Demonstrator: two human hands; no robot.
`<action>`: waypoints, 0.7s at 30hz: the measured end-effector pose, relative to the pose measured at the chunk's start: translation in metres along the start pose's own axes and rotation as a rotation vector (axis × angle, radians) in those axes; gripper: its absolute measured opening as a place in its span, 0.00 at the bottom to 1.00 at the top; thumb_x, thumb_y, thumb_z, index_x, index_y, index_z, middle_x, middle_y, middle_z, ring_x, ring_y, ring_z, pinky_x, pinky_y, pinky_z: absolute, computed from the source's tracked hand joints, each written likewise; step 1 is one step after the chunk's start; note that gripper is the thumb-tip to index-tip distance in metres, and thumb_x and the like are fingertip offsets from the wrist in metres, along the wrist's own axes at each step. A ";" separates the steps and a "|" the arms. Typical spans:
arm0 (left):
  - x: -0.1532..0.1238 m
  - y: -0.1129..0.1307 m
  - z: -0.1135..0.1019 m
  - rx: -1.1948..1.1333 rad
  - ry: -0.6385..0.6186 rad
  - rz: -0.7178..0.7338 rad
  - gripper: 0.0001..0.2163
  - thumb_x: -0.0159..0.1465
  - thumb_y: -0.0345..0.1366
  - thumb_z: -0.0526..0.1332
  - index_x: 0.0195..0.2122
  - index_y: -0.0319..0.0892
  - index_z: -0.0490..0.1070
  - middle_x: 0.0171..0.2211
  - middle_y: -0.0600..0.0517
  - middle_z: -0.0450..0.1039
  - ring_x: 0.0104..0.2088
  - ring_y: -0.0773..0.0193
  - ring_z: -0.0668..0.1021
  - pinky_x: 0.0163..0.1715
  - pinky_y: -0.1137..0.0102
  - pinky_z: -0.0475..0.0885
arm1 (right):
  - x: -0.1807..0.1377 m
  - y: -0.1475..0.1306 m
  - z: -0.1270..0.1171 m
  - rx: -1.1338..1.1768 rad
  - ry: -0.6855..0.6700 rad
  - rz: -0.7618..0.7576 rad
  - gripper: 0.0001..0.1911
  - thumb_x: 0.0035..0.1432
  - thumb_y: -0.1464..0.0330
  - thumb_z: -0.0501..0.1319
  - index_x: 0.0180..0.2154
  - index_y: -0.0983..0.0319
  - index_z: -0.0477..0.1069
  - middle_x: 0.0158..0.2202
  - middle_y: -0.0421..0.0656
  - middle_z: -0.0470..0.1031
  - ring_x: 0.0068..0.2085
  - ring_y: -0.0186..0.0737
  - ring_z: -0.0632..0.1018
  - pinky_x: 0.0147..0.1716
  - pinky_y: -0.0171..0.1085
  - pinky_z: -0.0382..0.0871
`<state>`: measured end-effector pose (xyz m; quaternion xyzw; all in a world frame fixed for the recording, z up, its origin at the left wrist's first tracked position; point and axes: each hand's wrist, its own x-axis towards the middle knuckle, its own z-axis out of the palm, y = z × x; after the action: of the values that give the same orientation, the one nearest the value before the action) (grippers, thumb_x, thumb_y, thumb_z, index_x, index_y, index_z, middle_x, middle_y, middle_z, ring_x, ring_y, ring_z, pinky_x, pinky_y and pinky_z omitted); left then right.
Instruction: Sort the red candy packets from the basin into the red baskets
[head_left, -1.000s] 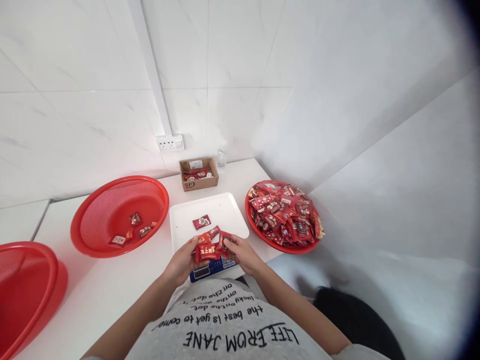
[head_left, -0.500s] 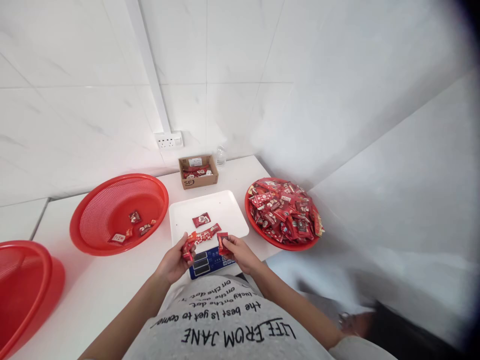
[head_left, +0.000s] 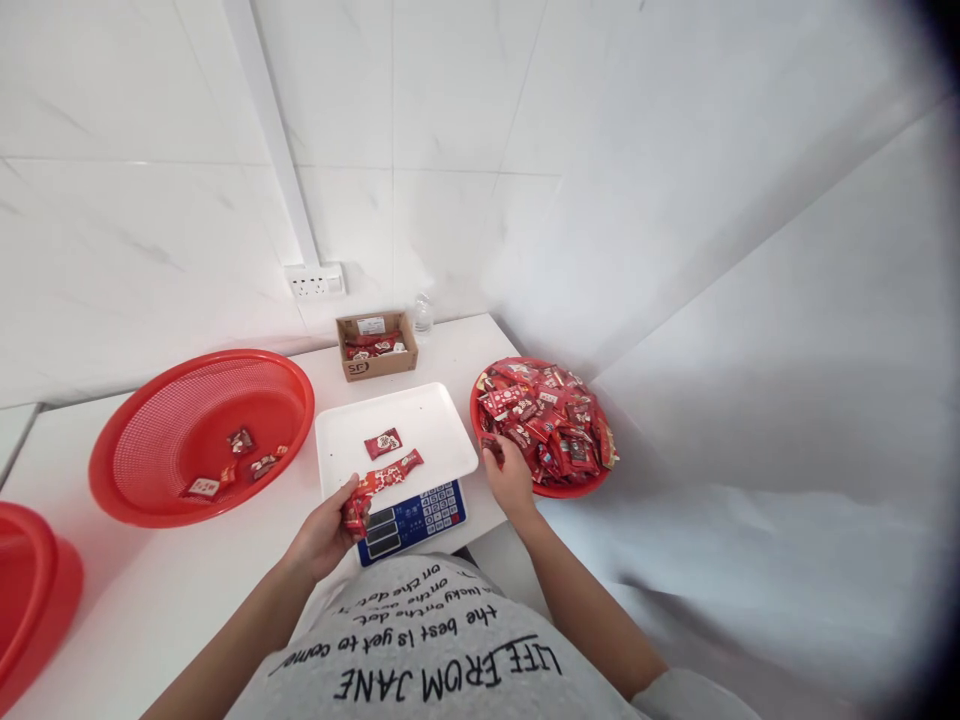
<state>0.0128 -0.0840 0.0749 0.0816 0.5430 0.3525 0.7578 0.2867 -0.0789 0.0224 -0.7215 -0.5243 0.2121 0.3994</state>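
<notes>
My left hand point(head_left: 324, 532) is closed around several red wrapped candies point(head_left: 355, 514) at the scale's near left corner. My right hand point(head_left: 511, 482) is at the left rim of the full red basket point(head_left: 480, 462), its fingers pinching a small dark red wrapped candy point(head_left: 491, 448). Between the hands stands a digital scale with a white tray point(head_left: 442, 425) and a blue keypad panel point(head_left: 412, 522). One red candy packet point(head_left: 383, 442) lies on the tray. Nearer to me, a longer red packet point(head_left: 401, 467) rests there, its left end close to my left fingers.
Several candies point(head_left: 240, 440) sit in a wide red mesh basket point(head_left: 112, 440) on the left. Another red basket point(head_left: 60, 590) is at the lower left. Behind the scale are a cardboard box point(head_left: 382, 366) of packets and a clear plastic container point(head_left: 423, 315). A wall socket point(head_left: 315, 281) is above.
My right hand has moved right, from over the scale to the full basket's rim, with a candy in its fingers. My left hand still holds its candies. The view has shifted slightly right.
</notes>
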 end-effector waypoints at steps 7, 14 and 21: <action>0.003 -0.001 -0.002 0.003 0.004 -0.001 0.11 0.62 0.37 0.57 0.25 0.39 0.62 0.18 0.55 0.65 0.15 0.73 0.67 0.14 0.78 0.65 | 0.004 0.038 -0.015 -0.200 0.198 -0.049 0.12 0.56 0.62 0.51 0.39 0.62 0.65 0.40 0.51 0.68 0.43 0.47 0.69 0.41 0.45 0.65; 0.003 -0.001 0.002 0.026 0.011 -0.010 0.12 0.62 0.37 0.57 0.24 0.38 0.63 0.19 0.54 0.65 0.16 0.73 0.68 0.13 0.78 0.65 | 0.002 0.042 -0.015 -0.209 0.157 -0.148 0.08 0.58 0.68 0.48 0.30 0.60 0.64 0.32 0.45 0.67 0.36 0.41 0.68 0.39 0.41 0.64; 0.002 0.000 0.005 0.032 0.021 -0.006 0.10 0.62 0.36 0.57 0.26 0.38 0.63 0.19 0.54 0.66 0.16 0.73 0.68 0.14 0.78 0.66 | 0.008 0.041 -0.014 -0.216 0.078 -0.232 0.12 0.58 0.70 0.48 0.34 0.60 0.70 0.37 0.48 0.70 0.41 0.43 0.70 0.45 0.44 0.64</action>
<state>0.0172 -0.0818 0.0752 0.0882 0.5567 0.3424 0.7517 0.3239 -0.0815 -0.0011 -0.7026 -0.6079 0.0787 0.3615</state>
